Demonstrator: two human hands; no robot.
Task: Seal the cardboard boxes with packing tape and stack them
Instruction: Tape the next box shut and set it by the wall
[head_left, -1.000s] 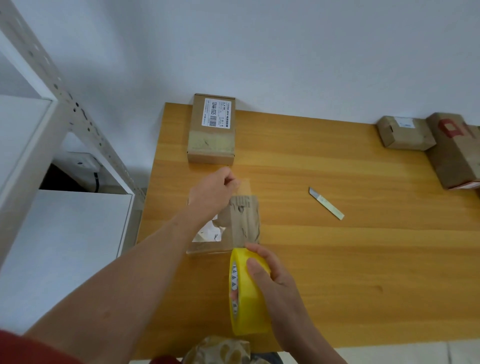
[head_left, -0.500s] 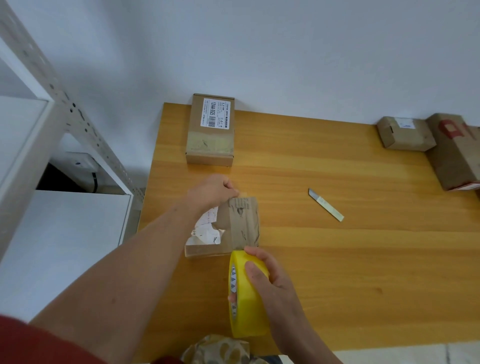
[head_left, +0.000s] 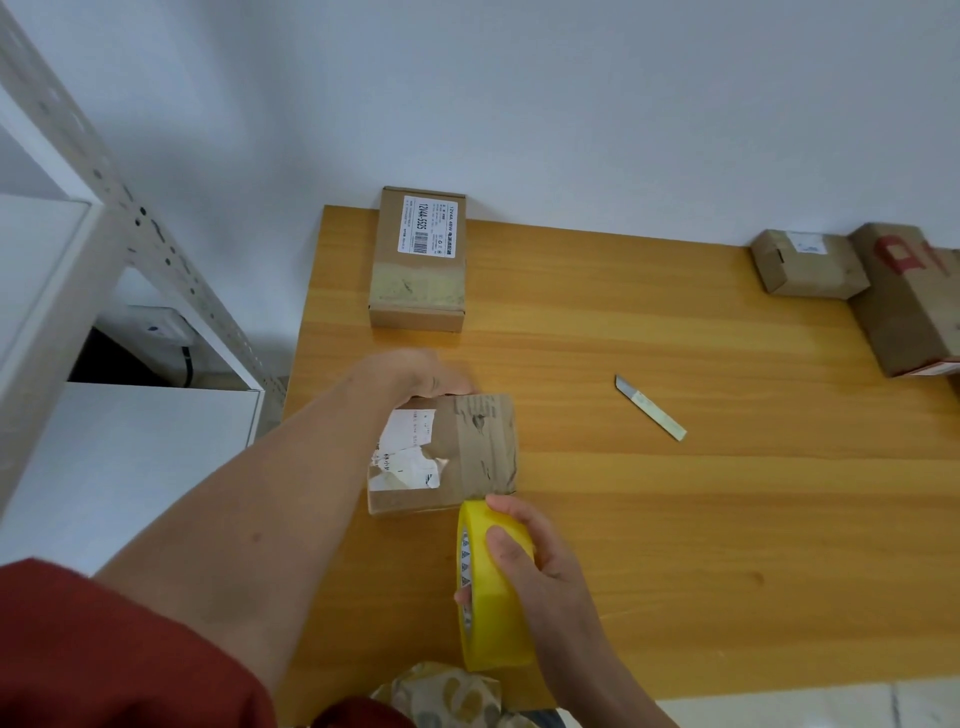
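A small cardboard box (head_left: 457, 457) with a torn white label lies flat on the wooden table (head_left: 675, 519), near its left side. My left hand (head_left: 421, 376) presses down on the box's far edge, where the end of the clear tape lies. My right hand (head_left: 540, 566) grips a yellow roll of packing tape (head_left: 493, 587), held upright at the box's near right corner. A strip of tape runs over the box's right half from the roll to the far edge.
A labelled cardboard box (head_left: 420, 260) sits at the table's far left edge. Two more boxes, a small one (head_left: 805, 262) and a larger one with red print (head_left: 914, 296), stand at the far right. A utility knife blade (head_left: 652, 408) lies mid-table. White metal shelving (head_left: 78, 218) stands to the left.
My left hand has lowered the tape's end from above the table onto the box's far edge. The roll in my right hand has stayed at the near corner.
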